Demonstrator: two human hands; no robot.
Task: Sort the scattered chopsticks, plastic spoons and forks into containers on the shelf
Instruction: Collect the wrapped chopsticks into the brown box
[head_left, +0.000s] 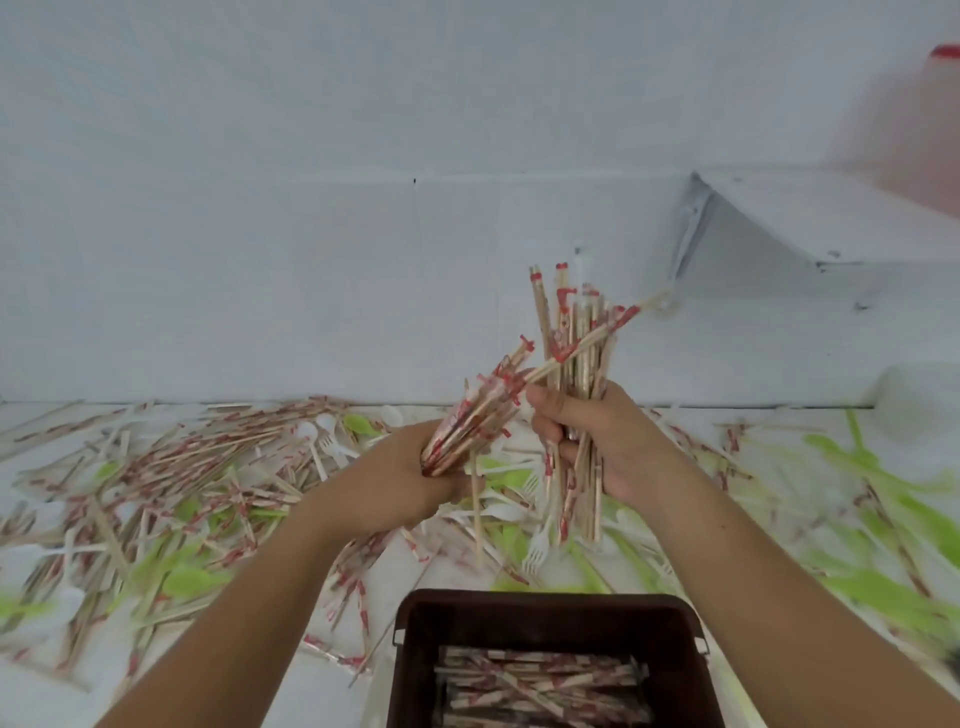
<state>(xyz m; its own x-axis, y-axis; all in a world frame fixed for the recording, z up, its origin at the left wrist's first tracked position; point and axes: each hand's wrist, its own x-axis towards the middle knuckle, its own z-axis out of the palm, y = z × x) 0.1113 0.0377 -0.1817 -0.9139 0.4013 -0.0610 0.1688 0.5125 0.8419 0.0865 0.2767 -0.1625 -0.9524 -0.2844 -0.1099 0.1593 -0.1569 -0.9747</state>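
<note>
My left hand (400, 478) grips a slanted bundle of wrapped chopsticks (475, 415) with red-printed sleeves. My right hand (597, 436) holds a larger bundle of chopsticks (576, 343) nearly upright, with one stick jutting out to the right. Both bundles meet above the white surface. Below my hands stands a dark brown container (550, 613) with several wrapped chopsticks lying inside. Scattered chopsticks (197, 457), white plastic forks (535, 551), white spoons (324, 423) and green utensils (182, 579) cover the surface.
A white wall rises behind the surface. At the upper right a white shelf (831, 218) juts out, with a blurred pinkish object with a red top (935, 119) on it. More green utensils (883, 478) lie at the right.
</note>
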